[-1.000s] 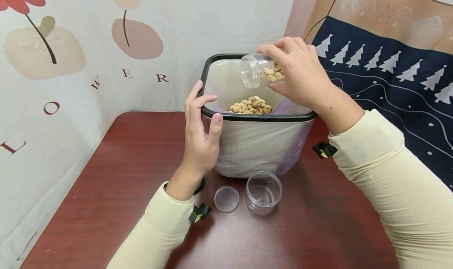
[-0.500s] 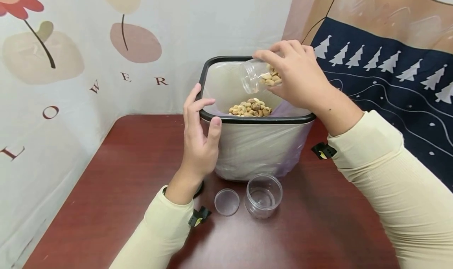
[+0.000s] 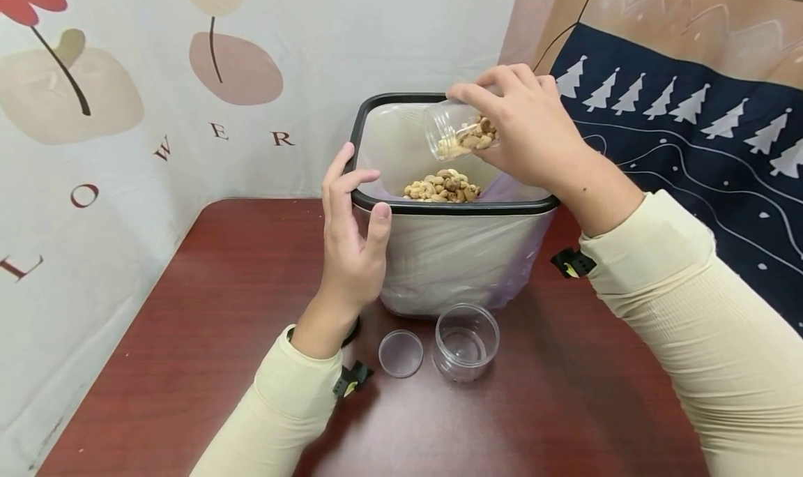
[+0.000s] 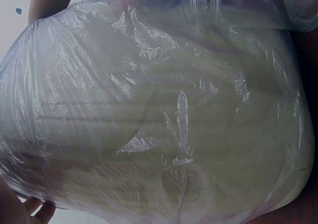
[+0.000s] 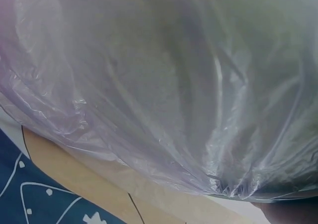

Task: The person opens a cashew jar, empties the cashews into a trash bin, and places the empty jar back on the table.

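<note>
My right hand point(image 3: 533, 128) grips a clear plastic jar point(image 3: 439, 128), tipped on its side over a bin point(image 3: 464, 261). Mixed nuts point(image 3: 473, 139) lie inside this jar, stretching to its mouth, which points left. A pile of nuts point(image 3: 444, 186) sits in the bin, whose rim is black and whose walls wear a thin purplish plastic bag point(image 4: 149, 110). At the bin's front left corner, my left hand point(image 3: 354, 254) rests against the rim with fingers spread. In the left wrist view only a few left fingers point(image 4: 42, 211) show. Bag-covered bin wall point(image 5: 164, 85) fills most of the right wrist view.
A second clear jar point(image 3: 465, 343), without a lid, stands upright before the bin. Beside it lies a round translucent disc point(image 3: 401, 353). Something black point(image 3: 353, 332) is partly hidden behind the left wrist. Printed cloth point(image 3: 389, 31) hangs behind the red-brown table point(image 3: 251, 268).
The nuts in the held jar have slid left toward its mouth, and the mouth has dipped a little. My left hand stays at the rim.
</note>
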### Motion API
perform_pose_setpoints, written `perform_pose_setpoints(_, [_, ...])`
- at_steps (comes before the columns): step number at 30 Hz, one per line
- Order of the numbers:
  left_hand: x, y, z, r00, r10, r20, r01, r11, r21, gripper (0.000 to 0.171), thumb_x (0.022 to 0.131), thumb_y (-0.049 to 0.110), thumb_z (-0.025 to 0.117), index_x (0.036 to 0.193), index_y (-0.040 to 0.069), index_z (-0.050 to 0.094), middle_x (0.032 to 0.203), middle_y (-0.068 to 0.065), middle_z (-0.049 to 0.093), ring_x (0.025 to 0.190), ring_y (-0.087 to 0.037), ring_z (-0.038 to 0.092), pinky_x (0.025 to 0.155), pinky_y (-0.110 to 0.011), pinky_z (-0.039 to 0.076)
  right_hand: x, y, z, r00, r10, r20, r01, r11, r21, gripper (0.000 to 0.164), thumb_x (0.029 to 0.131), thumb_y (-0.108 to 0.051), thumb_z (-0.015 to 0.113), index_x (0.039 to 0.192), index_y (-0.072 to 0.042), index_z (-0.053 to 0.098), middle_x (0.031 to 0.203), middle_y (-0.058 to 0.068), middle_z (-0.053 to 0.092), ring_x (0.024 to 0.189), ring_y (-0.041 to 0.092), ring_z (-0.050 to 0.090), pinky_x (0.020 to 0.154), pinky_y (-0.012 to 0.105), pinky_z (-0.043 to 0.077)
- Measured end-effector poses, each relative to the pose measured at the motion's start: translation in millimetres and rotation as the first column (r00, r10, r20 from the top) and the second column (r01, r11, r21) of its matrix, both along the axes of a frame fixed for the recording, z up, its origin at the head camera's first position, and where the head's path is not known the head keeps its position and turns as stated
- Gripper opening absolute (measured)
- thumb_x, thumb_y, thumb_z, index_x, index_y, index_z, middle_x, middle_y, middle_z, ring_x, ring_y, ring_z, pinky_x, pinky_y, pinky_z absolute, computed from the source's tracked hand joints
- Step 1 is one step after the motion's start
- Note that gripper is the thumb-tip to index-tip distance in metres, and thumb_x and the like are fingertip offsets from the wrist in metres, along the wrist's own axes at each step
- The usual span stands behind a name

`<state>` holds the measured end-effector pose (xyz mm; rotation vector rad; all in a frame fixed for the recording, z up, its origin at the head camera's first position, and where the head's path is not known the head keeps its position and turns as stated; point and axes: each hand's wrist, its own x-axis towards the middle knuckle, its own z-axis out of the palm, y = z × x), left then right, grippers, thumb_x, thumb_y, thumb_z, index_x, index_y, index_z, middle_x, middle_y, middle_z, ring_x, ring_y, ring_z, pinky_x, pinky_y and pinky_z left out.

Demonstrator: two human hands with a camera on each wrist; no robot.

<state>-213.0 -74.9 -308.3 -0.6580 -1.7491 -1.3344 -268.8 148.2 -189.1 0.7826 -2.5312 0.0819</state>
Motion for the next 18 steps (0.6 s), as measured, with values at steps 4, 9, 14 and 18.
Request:
perform_pose_setpoints(4, [0.3, -0.6, -0.8, 1.000, 0.003, -0.004, -0.003, 1.000, -0.001, 0.058, 0.102, 0.056, 0.042, 0.122, 0.002, 0.050, 0.154, -0.020, 0.035, 0.149, -0.020, 0.030, 0.121, -0.042, 0.024, -0.6, -1.0, -1.3, 1.000, 0.011, -0.019, -0.011, 1.000, 0.016, 0.073, 0.077, -0.010, 0.083, 0.143, -0.022, 0.052, 0.137, 0.019, 0.053, 0.130, 0.042, 0.044, 0.100, 0.064, 0.035])
perform_pose_setpoints(9, [0.1, 0.2, -0.2, 1.000, 0.008, -0.012, -0.008, 1.000, 0.000, 0.058, 0.102, 0.055, 0.041, 0.122, 0.002, 0.050, 0.154, -0.020, 0.035, 0.149, -0.020, 0.031, 0.121, -0.042, 0.025, -0.7, -0.8, -1.6, 0.999, 0.025, -0.040, -0.024, 0.999, 0.033, 0.072, 0.077, -0.009, 0.083, 0.142, -0.021, 0.053, 0.135, 0.019, 0.054, 0.129, 0.042, 0.044, 0.098, 0.063, 0.036])
perform_pose_setpoints(14, [0.5, 0.7, -0.3, 1.000, 0.010, -0.010, -0.010, 1.000, -0.004, 0.058, 0.102, 0.056, 0.041, 0.123, 0.002, 0.050, 0.154, -0.021, 0.035, 0.149, -0.020, 0.031, 0.121, -0.042, 0.025, -0.1, -0.5, -1.4, 1.000, 0.013, -0.022, -0.012, 1.000, 0.028, 0.072, 0.078, -0.008, 0.082, 0.143, -0.021, 0.053, 0.137, 0.019, 0.053, 0.130, 0.042, 0.044, 0.099, 0.064, 0.035])
perform_pose_setpoints(18, [0.3, 0.8, -0.1, 1.000, 0.013, -0.012, -0.013, 1.000, -0.004, 0.059, 0.102, 0.056, 0.041, 0.123, 0.002, 0.050, 0.154, -0.022, 0.034, 0.149, -0.020, 0.031, 0.121, -0.042, 0.025, -0.3, -0.6, -1.6, 1.000, 0.010, -0.019, -0.010, 1.000, 0.028, 0.071, 0.079, -0.009, 0.082, 0.142, -0.022, 0.053, 0.137, 0.019, 0.053, 0.130, 0.042, 0.043, 0.100, 0.064, 0.035])
